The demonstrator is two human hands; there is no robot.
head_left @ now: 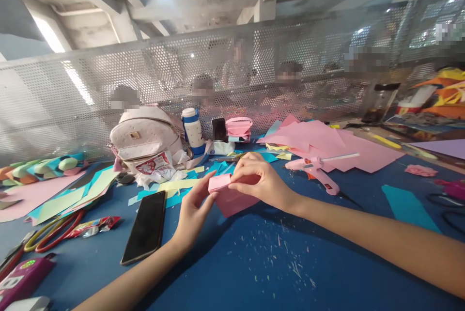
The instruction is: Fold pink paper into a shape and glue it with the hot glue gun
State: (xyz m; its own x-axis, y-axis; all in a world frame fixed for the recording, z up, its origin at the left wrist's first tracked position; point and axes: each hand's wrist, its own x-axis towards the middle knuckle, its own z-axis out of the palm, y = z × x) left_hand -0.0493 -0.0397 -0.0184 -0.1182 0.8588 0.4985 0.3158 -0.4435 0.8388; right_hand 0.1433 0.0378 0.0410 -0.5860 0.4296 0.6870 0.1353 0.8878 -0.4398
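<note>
A pink sheet of paper [236, 202], its top edge folded over into a flap, is held up above the blue table between both hands. My left hand [194, 209] grips the left end of the fold, thumb in front and fingers behind. At the fold's right end, my right hand [259, 180] pinches the paper between thumb and fingers. Part of the sheet lies hidden behind the right hand. A black phone [144, 226] lies left of my left hand, and a pink glue gun [316, 170] rests beyond my right forearm.
Behind stand a pale backpack [147, 134], a white and blue bottle [193, 131] and a stack of pink paper [327, 144]. Scissors [47, 233] and a snack wrapper [92, 227] lie left. Paper scraps [290, 262] dot the blue table [232, 282]. A perforated metal screen [163, 73] rises behind.
</note>
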